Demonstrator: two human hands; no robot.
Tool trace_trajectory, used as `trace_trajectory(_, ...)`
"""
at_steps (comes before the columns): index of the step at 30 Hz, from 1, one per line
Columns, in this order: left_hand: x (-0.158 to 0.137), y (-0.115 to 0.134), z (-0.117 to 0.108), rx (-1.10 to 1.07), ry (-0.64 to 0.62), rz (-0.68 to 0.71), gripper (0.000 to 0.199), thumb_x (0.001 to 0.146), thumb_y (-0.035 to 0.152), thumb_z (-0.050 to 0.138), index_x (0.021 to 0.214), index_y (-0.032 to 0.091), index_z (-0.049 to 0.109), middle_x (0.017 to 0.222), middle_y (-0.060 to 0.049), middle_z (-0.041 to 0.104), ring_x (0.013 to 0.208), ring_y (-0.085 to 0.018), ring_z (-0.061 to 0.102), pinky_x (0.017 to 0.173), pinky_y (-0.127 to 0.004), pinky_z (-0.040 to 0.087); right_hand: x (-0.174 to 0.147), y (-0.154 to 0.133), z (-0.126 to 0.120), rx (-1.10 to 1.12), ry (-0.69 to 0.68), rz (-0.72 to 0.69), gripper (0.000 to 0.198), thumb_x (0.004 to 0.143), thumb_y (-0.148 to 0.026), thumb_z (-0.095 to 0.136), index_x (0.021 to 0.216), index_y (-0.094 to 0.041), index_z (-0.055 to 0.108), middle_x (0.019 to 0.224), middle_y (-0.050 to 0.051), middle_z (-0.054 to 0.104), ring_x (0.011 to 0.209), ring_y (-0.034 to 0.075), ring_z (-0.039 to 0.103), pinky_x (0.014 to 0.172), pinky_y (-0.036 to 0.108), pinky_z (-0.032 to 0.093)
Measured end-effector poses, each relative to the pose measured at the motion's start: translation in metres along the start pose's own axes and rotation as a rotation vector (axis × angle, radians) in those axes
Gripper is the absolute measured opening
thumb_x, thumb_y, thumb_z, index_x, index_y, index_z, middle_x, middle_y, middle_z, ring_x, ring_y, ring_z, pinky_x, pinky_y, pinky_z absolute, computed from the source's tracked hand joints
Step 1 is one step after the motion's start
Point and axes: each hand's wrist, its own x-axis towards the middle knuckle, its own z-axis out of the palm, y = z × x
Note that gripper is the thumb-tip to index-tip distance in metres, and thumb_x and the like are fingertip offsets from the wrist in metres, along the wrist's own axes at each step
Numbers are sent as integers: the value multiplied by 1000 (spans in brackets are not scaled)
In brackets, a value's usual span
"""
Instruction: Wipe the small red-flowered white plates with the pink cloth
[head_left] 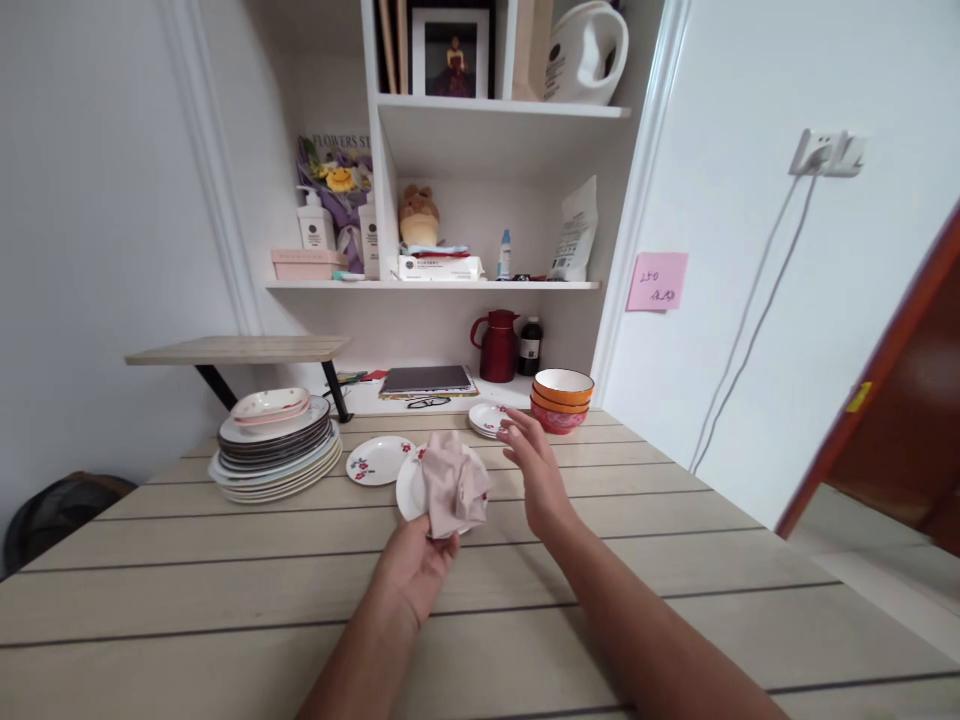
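My left hand (420, 562) grips the near rim of a white plate (409, 488) with red flowers, thumb on top and fingers partly hidden underneath. A crumpled pink cloth (451, 488) lies over most of that plate and reaches down to the thumb. My right hand (538, 470) is raised, empty, with its fingers apart, just in front of a small stack of flowered plates (487, 418). Another flowered plate (379, 461) rests on the table to the left of the held one.
At the left stands a tall stack of plates (277, 465) topped by an oval dish (270, 402), beside a small raised shelf (232, 348). Stacked bowls (561, 400) are at the back right. Behind are a red jug (498, 347), a dark bottle (530, 347), a laptop (427, 379) and glasses (428, 403).
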Motion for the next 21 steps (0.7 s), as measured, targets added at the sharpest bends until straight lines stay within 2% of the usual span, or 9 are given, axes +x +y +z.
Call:
trace_trajectory(2, 0, 0, 0, 1, -7, -1, 19, 78, -2, 56, 80, 15, 63, 73, -3, 68, 54, -8, 58, 46, -16, 44, 2, 6, -2, 90, -57, 217, 44, 81, -43, 68, 121, -27, 60, 111, 3, 68, 97, 19, 63, 85, 32, 47)
trace_trajectory(5, -1, 0, 0, 28, -31, 13, 20, 75, -3, 57, 79, 15, 64, 71, -1, 67, 52, -7, 55, 46, -15, 42, -5, 16, 4, 235, -314, 556, 39, 81, -43, 67, 111, -19, 64, 90, 4, 72, 78, 19, 65, 72, 30, 50)
trace_trajectory(6, -2, 1, 0, 40, -39, 16, 20, 74, -2, 57, 79, 15, 64, 70, -1, 66, 52, -7, 55, 46, -15, 40, -8, 19, 6, 273, -369, 626, 35, 81, -40, 68, 106, -16, 65, 88, 5, 73, 77, 19, 66, 72, 30, 51)
trace_trajectory(8, -2, 2, 0, 60, -51, 15, 18, 73, 0, 59, 80, 16, 65, 69, 0, 66, 51, -7, 54, 43, -16, 36, -15, 21, 11, 312, -393, 714, 27, 81, -33, 69, 99, -14, 66, 84, 5, 74, 74, 18, 67, 72, 29, 52)
trace_trajectory(13, 0, 0, -2, 231, -112, 116, 17, 67, 10, 68, 83, 17, 67, 61, 3, 61, 49, -8, 49, 43, -18, 31, -17, 22, 11, 348, -283, 841, 17, 86, -25, 59, 93, -11, 67, 78, 7, 75, 68, 19, 69, 71, 33, 55)
trace_trajectory(16, 5, -2, -4, 346, -115, 236, 26, 65, 16, 74, 90, 18, 67, 66, 3, 63, 51, -8, 49, 46, -19, 32, -15, 27, 13, 384, -197, 840, 17, 87, -22, 54, 91, -11, 66, 74, 7, 75, 63, 19, 69, 68, 33, 56)
trace_trajectory(21, 15, 6, -10, 342, 134, 507, 37, 70, 13, 69, 104, 24, 61, 85, 1, 62, 66, -12, 56, 54, -20, 39, -11, 29, 18, 584, -46, 742, 22, 93, -25, 53, 106, -11, 64, 88, 9, 76, 76, 19, 72, 77, 34, 58)
